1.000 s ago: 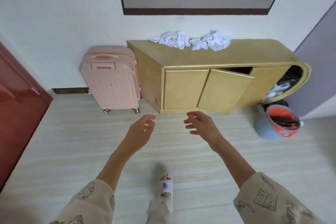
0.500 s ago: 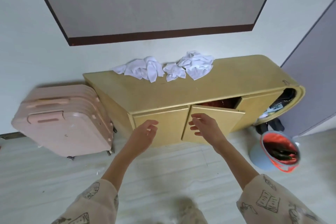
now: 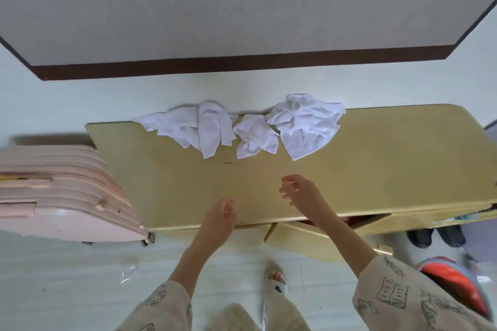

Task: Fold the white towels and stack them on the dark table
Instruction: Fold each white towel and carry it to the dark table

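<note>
Hovering empty, both hands [image 3: 219, 219] [image 3: 302, 191] face crumpled white towels [image 3: 242, 129].

Three crumpled white towels [image 3: 269, 140] lie on one yellow bench [image 3: 376, 169], at its far edge. One pink suitcase [image 3: 61, 196] stands left of the bench. Two hands hover over the bench: left hand [image 3: 219, 220], right hand [image 3: 302, 192].

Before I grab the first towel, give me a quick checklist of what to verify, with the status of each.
1. Both hands free: left hand and right hand hold nothing. Ok.
2. Towels within view: three crumpled white towels along the back of the cabinet top. Ok.
3. Towels folded: none. Not ok.
4. Bare space in front of the towels: ok.
5. Dark table for stacking: not in view. Cannot tell.
</note>
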`<action>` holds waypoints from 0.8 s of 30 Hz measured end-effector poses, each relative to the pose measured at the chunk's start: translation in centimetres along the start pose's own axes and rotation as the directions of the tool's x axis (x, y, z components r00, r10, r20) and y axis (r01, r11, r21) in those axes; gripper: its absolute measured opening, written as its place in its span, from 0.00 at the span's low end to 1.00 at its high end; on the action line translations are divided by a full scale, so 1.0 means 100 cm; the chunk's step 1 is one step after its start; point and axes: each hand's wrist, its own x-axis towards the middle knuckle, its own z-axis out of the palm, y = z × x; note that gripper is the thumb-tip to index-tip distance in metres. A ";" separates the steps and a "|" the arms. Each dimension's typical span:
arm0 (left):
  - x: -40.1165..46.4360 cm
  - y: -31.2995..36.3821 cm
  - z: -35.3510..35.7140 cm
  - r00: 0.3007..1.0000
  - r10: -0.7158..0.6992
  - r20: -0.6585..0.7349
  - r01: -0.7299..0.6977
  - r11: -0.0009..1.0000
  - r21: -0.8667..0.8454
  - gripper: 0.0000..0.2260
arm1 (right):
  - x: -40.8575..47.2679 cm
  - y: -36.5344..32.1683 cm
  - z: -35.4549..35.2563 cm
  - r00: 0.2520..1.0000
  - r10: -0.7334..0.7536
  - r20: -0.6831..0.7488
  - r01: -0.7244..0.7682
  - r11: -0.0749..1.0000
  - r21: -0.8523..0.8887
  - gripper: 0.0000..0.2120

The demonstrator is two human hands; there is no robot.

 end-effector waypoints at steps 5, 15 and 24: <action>0.061 0.006 0.010 0.997 -0.080 0.023 0.081 0.996 -0.024 0.12 | 0.082 0.009 0.001 0.993 0.083 0.078 -0.069 0.984 -0.165 0.12; 0.171 -0.007 0.011 0.985 -0.080 0.152 0.083 0.996 -0.013 0.13 | 0.204 0.017 0.038 0.994 0.090 -0.065 -0.111 0.859 -0.500 0.18; 0.216 0.000 0.006 0.983 -0.024 0.181 0.034 0.998 -0.053 0.12 | 0.248 0.035 0.052 0.983 -0.142 -0.119 -0.004 0.623 -0.783 0.09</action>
